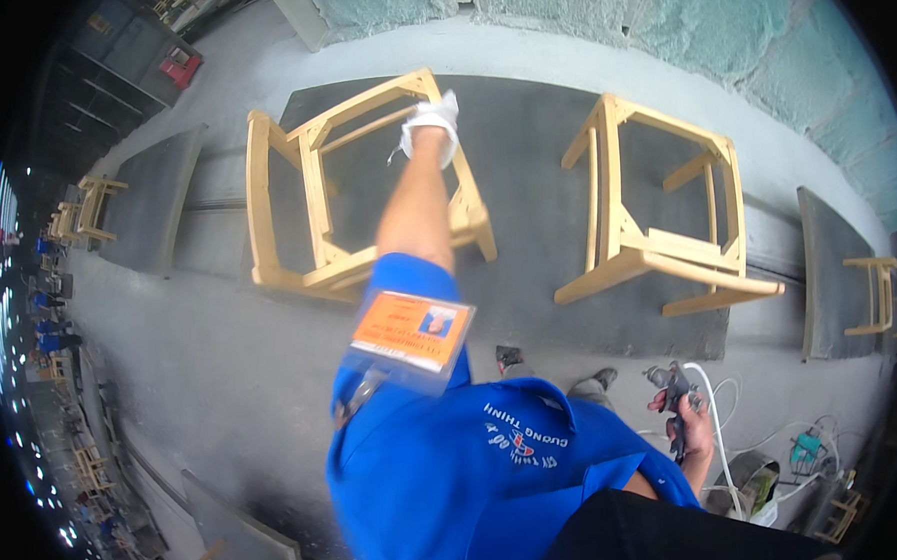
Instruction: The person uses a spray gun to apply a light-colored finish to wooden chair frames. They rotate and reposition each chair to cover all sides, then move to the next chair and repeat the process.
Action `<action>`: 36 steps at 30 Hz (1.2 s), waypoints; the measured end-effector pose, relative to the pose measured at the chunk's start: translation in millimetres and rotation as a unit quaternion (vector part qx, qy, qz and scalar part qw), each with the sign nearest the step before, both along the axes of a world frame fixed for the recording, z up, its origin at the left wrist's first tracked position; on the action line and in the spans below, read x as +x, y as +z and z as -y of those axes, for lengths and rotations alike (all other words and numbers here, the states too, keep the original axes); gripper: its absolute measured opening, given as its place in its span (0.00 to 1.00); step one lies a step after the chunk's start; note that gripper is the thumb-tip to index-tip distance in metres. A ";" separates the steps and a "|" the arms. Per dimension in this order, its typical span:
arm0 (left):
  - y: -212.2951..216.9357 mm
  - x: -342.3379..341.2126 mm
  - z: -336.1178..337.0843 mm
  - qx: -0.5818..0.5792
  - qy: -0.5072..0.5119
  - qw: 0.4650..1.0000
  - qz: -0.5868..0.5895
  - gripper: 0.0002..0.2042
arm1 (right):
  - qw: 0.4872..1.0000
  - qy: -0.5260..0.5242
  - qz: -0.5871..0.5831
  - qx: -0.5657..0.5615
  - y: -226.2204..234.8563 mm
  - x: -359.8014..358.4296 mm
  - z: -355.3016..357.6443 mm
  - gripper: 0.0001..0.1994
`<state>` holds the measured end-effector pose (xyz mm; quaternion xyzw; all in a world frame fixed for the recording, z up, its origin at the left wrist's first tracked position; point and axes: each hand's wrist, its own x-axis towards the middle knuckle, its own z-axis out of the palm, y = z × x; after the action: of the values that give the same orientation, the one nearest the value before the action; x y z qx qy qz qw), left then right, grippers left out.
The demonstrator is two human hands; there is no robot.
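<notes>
Your right hand (691,428) grips a dark gun-shaped tool (677,382), fingers wrapped round its handle; white hose (715,423) runs just right of that grip, bucket (754,479) below and right of it; your left hand (432,129), white-gloved, is at the right-hand side of a wooden chair frame (316,201), contact and finger closure unclear; second chair frame (611,188) sits right of the glove, above the tool grip; dark panel (535,191) lies under both frames; orange-and-white badge (411,332) over your blue sleeve (413,272), below the glove.
</notes>
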<state>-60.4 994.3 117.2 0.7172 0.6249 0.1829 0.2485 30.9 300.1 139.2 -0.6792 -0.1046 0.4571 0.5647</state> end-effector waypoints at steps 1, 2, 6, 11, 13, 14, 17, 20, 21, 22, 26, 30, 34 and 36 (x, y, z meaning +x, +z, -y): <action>14.3 -8.1 -16.9 0.064 -0.033 0.997 0.019 0.31 | 1.000 0.006 0.012 -0.001 0.5 -1.3 -2.8 0.35; 34.1 -25.8 -36.3 0.040 -0.057 0.997 0.018 0.31 | 1.000 0.014 0.005 0.000 1.2 -2.7 -7.4 0.34; 100.5 -150.7 -45.3 0.195 0.032 0.971 -0.132 0.33 | 0.999 0.014 -0.037 -0.008 -0.2 -13.4 -12.3 0.34; 45.3 -284.0 -32.4 -0.090 0.165 0.974 0.126 0.30 | 0.997 0.019 -0.055 -0.056 -14.2 -21.1 -28.4 0.34; 7.3 -297.9 -34.3 -0.321 0.209 0.793 0.475 0.15 | 0.995 0.059 -0.058 -0.055 -16.1 -18.6 -45.3 0.35; -2.8 -304.6 -33.7 -0.280 0.145 0.831 0.458 0.14 | 0.993 0.095 -0.056 -0.041 -15.5 -17.6 -54.7 0.37; -24.3 -303.6 9.7 -0.144 0.170 0.865 0.449 0.17 | 0.988 0.145 -0.040 -0.037 -8.8 -20.2 -77.2 0.39; -13.7 -294.9 71.8 -0.070 0.206 0.819 0.532 0.28 | 0.987 0.155 -0.037 -0.031 -4.0 -25.8 -83.2 0.40; -13.2 -288.7 95.2 -0.034 0.208 0.811 0.546 0.33 | 0.987 0.153 -0.046 -0.011 -3.8 -27.4 -79.8 0.39; -10.7 -285.2 108.9 -0.040 0.245 0.799 0.548 0.36 | 0.989 0.136 -0.042 -0.031 -5.4 -29.9 -73.6 0.39; -25.6 -279.5 85.1 -0.001 0.321 0.787 0.527 0.32 | 0.994 0.100 -0.037 -0.032 -16.0 -28.1 -31.2 0.39; -46.6 -315.5 -8.8 -0.088 0.347 0.890 0.281 0.14 | 0.997 0.021 -0.044 -0.051 -23.5 -27.5 2.1 0.40; -43.1 -297.1 -35.0 -0.042 0.457 0.766 0.450 0.15 | 0.998 0.029 -0.026 -0.042 -19.7 -22.0 12.2 0.37; -28.8 -277.8 -1.3 -0.035 0.448 0.800 0.397 0.24 | 0.997 0.027 0.006 -0.074 -16.5 -19.7 16.0 0.35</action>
<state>-338.2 995.6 88.5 0.2126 0.7293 0.5202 0.3902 11.2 284.1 122.7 -0.7185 -0.0917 0.4747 0.5000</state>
